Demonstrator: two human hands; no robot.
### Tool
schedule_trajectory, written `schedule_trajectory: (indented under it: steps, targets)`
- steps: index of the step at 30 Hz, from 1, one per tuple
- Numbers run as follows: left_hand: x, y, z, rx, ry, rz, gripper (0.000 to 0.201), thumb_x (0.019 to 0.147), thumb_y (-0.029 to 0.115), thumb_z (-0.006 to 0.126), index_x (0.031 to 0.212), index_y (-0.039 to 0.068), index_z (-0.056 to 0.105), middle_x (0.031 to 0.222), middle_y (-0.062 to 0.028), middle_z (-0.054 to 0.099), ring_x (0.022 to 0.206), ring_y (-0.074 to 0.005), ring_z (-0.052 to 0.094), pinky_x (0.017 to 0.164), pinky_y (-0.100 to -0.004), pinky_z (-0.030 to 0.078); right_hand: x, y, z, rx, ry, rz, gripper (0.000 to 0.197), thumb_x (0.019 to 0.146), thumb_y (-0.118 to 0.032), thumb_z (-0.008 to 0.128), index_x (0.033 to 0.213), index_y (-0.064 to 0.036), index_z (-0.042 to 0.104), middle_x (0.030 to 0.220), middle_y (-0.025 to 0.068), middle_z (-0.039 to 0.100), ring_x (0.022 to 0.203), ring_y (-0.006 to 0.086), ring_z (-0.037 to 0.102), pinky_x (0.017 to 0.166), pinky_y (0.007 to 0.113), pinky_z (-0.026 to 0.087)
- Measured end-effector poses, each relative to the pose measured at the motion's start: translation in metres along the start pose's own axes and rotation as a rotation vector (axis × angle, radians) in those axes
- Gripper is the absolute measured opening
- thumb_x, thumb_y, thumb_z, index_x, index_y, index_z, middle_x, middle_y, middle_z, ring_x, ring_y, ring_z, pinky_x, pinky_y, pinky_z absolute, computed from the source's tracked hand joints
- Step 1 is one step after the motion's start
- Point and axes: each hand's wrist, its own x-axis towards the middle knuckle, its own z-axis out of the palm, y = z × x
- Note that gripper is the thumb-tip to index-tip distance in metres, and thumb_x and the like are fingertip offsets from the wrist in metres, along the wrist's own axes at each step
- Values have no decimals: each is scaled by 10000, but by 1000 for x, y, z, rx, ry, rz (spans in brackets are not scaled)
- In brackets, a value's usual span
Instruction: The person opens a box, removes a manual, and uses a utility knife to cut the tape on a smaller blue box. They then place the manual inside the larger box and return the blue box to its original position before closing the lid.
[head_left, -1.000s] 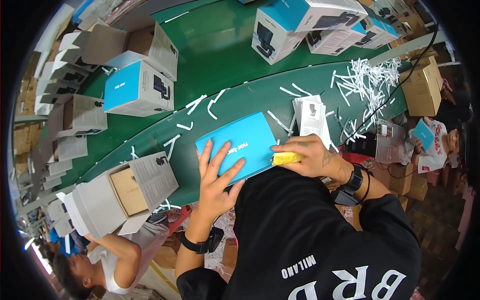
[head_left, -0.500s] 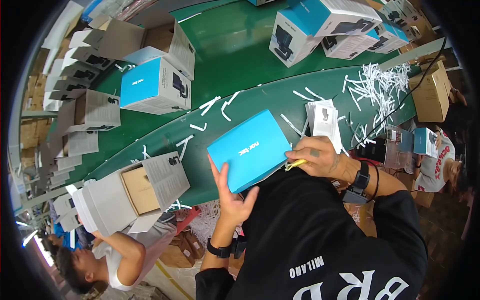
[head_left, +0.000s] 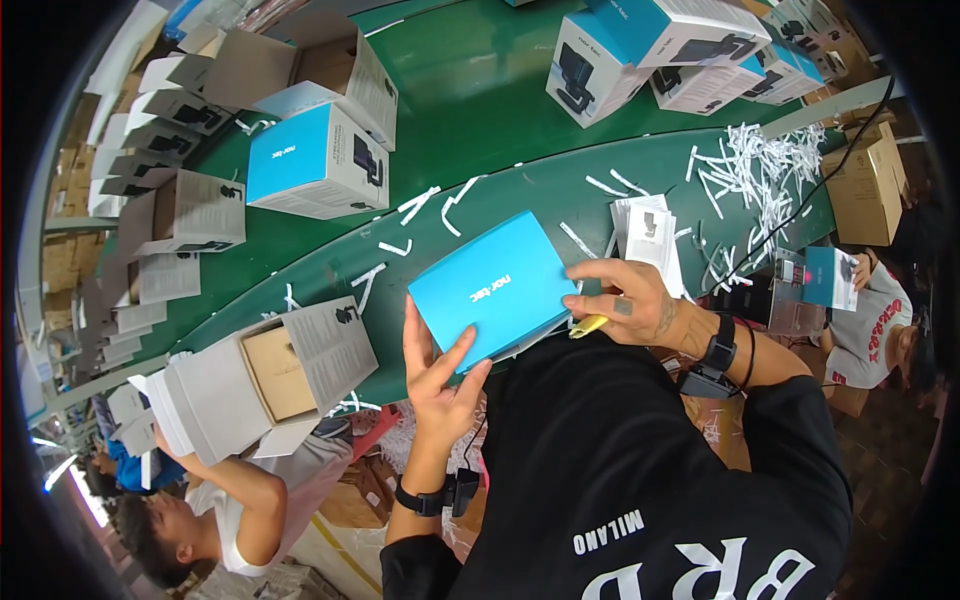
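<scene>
A closed box with a blue top (head_left: 485, 285) is in front of my body at the table's near edge, held between both hands. My left hand (head_left: 440, 385) grips its lower left corner, with fingers along the left side and over the top face. At the right edge of the box, the fingertips of my right hand (head_left: 630, 305) press against it. Tucked in that hand is a small yellow tool (head_left: 588, 325), mostly covered by the fingers. Just beyond the right hand lies a stack of white leaflets (head_left: 650, 240).
An open white carton (head_left: 330, 350) with a brown insert is at the left, where a co-worker's arm (head_left: 235, 475) reaches. Blue-topped boxes (head_left: 290, 155) stand across the green table (head_left: 460, 90). Shredded paper (head_left: 765, 180) is heaped at right, crossed by a black cable (head_left: 850, 140).
The box has shifted slightly left and away from me. My left fingers have moved further over its top. My right forefinger has stretched out along the box's right edge.
</scene>
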Motion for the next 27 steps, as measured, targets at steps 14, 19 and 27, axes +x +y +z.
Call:
schedule_trajectory:
  steps: [14, 19, 27]
  targets:
    - [36, 46, 11, 1119, -352, 305, 736, 823, 346, 765, 1475, 132, 499, 1651, -215, 234, 1510, -477, 222, 1093, -799, 138, -12, 21, 22, -63, 85, -203, 331, 798, -59, 760, 1120, -47, 686, 1307, 85, 694, 523, 108, 569, 454, 247, 439]
    - [44, 36, 29, 1199, -391, 319, 861, 822, 410, 753, 1564, 175, 384, 1645, -194, 270, 1503, -475, 236, 1068, -799, 190, -14, 24, 20, -80, 101, -257, 269, 761, -36, 771, 1019, -42, 699, 1256, 130, 713, 513, 117, 582, 456, 259, 434]
    - [28, 33, 34, 1151, -420, 334, 944, 793, 400, 783, 1568, 93, 341, 1640, -280, 201, 1461, -591, 194, 1097, -785, 162, -32, 14, 48, 72, 169, -206, 259, 787, -98, 799, 1015, -41, 690, 1325, 91, 684, 537, 124, 597, 464, 254, 439]
